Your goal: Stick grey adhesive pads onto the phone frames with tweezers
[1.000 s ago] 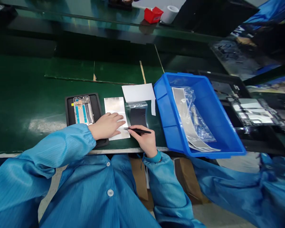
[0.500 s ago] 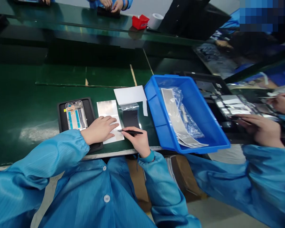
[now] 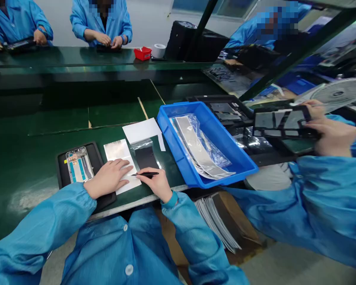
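Note:
My left hand (image 3: 111,177) lies flat with its fingers stretched over a pale sheet (image 3: 118,149) on the green bench. In my right hand (image 3: 158,184) is a pair of black tweezers (image 3: 150,173), held like a pen, its tip at the sheet's right edge. Left of the sheet, an opened phone (image 3: 79,164) rests in a black tray (image 3: 96,152), which my left forearm partly covers. Just beyond my right hand is a clear bag (image 3: 145,155) with a dark sheet inside. A white paper (image 3: 142,130) lies behind it.
A blue bin (image 3: 192,162) holding silvery strips (image 3: 192,138) and clear plastic stands to the right. Further right, a co-worker's hands (image 3: 329,130) hold a dark framed panel (image 3: 280,122). Across the bench are a red box (image 3: 142,53), a white roll (image 3: 158,51) and other people.
The camera view has swung up and to the right. My hands stay at the sheet, the right one still holding the tweezers. The co-worker on the right has lifted a framed panel.

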Demonstrator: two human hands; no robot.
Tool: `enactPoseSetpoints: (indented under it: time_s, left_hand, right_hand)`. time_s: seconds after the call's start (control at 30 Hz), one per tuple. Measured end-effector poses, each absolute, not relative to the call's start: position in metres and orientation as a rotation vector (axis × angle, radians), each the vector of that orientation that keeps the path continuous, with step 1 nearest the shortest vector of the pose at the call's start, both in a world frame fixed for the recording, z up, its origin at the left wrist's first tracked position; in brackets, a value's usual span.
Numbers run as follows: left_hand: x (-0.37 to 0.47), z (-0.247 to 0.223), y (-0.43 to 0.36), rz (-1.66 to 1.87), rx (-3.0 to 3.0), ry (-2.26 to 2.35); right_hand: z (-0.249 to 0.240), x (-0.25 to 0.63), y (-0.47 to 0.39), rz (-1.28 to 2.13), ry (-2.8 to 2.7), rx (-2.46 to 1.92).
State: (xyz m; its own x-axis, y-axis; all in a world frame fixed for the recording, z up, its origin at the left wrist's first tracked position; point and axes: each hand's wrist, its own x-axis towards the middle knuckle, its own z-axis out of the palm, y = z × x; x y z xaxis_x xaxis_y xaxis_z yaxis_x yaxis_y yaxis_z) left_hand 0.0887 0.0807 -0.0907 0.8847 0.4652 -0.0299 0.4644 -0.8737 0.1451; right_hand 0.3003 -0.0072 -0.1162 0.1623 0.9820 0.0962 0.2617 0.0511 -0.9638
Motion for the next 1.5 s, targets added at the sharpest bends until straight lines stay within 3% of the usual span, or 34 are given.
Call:
enactPoseSetpoints:
  time_s: [0.33,0.67,1.5]
  left_hand:
    - [0.084,-0.085,0.087,0.003,2.806,0.667]
    - [0.066,-0.040,0.076,0.373,2.087,0.823]
    - [0.030,-0.053,0.063,0.563,1.800,0.869]
  right_hand:
    - [-0.108,0.307,-0.010,0.908,-1.160,-1.325]
    - [-0.080,0.294,-0.018,0.946,-1.081,-1.249]
    - [-0.081,0.243,-0.007,0.950,-1.147,-1.313]
